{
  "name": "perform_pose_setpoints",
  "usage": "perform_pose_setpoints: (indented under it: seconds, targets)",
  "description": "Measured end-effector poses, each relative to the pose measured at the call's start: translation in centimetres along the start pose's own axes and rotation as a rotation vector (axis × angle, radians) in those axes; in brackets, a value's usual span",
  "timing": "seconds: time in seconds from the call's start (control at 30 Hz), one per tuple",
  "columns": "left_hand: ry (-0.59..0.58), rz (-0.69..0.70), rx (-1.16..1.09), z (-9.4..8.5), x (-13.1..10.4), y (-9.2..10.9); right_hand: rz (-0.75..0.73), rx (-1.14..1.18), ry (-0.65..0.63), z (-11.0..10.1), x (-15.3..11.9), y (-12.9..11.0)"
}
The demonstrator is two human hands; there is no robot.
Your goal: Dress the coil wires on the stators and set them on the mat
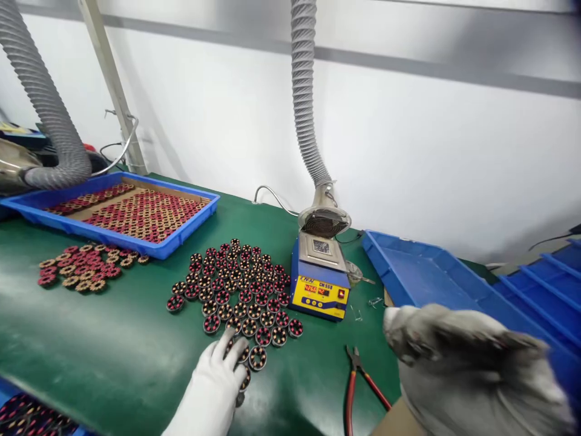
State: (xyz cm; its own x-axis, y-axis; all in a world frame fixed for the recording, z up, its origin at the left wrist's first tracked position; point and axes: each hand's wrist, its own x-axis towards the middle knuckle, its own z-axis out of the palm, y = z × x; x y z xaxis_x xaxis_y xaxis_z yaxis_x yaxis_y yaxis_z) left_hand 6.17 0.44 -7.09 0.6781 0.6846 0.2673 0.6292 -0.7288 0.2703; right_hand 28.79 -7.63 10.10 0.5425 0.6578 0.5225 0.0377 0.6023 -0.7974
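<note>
My left hand (216,378), in a white glove, reaches onto the near edge of a spread of small round parts (245,293) on the green table. Its fingers are apart and rest over a few of the parts; whether it grips one is hidden. Close to the camera at the lower right is my right hand (476,369), in a soiled grey-white glove. Its fingers are curled in, and what they may hold cannot be made out. Red-handled pliers (356,362) lie between the hands, jaws pointing away. Behind the parts stands a blue and yellow heated unit (320,290) with a lit display.
A blue tray (157,249) of coil-like parts stands at the left, with a loose pile (86,266) before it. Another blue tray (422,272) lies at the right. A grey hose (305,91) hangs above the unit.
</note>
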Motion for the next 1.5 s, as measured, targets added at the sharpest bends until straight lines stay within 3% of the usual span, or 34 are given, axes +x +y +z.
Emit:
perform_pose_setpoints:
  seconds: [0.07, 0.13, 0.23, 0.33, 0.43, 0.57, 0.67, 0.73, 0.8, 0.93, 1.1, 1.27, 1.4, 1.5]
  targets:
    - [0.015, 0.072, -0.056, -1.6, 1.5, 0.5, 0.017, 0.141, -0.024, 1.2, 0.8, 0.4]
    - [0.096, 0.166, -0.132, -4.4, 3.9, 1.7, 0.096, 0.11, -0.009, 1.5, 1.4, 1.7]
    - [0.416, 0.278, -0.181, -9.1, 8.1, 4.2, 0.199, -0.056, 0.078, 1.6, 1.9, 4.1]
    - [0.667, 0.364, -0.18, -11.5, 11.4, 6.6, 0.32, 0.123, -0.02, 2.4, 2.2, 5.6]
    - [0.758, 0.374, -0.227, -10.9, 13.2, 7.8, 0.409, 0.389, -0.109, 3.4, 2.2, 5.3]
    - [0.764, 0.323, -0.396, -9.6, 13.8, 7.7, 0.424, 0.396, -0.043, 3.6, 2.4, 4.6]
    - [0.571, 0.294, -0.507, -9.8, 13.4, 6.9, 0.41, 0.234, -0.076, 3.0, 2.9, 5.3]
    - [0.431, 0.353, -0.516, -10.3, 13.2, 6.2, 0.383, 0.135, -0.15, 2.7, 3.4, 6.0]
    - [0.391, 0.421, -0.517, -10.6, 13.3, 5.6, 0.334, 0.09, -0.199, 2.9, 3.7, 6.5]
    - [0.461, 0.434, -0.496, -11.0, 13.5, 5.0, 0.338, 0.1, -0.2, 3.9, 3.8, 7.1]
    - [0.629, 0.427, -0.368, -11.1, 13.7, 5.4, 0.38, 0.161, -0.224, 4.4, 3.2, 7.0]
    - [0.556, 0.372, -0.594, -11.0, 13.6, 5.2, 0.51, 0.436, -0.197, 4.5, 2.3, 6.2]
    - [0.624, 0.419, -0.432, -10.9, 13.4, 4.9, 0.467, 0.374, -0.143, 4.7, 2.0, 6.3]
    - [0.569, 0.37, -0.506, -10.7, 13.4, 5.0, 0.473, 0.338, -0.155, 4.4, 2.2, 6.9]
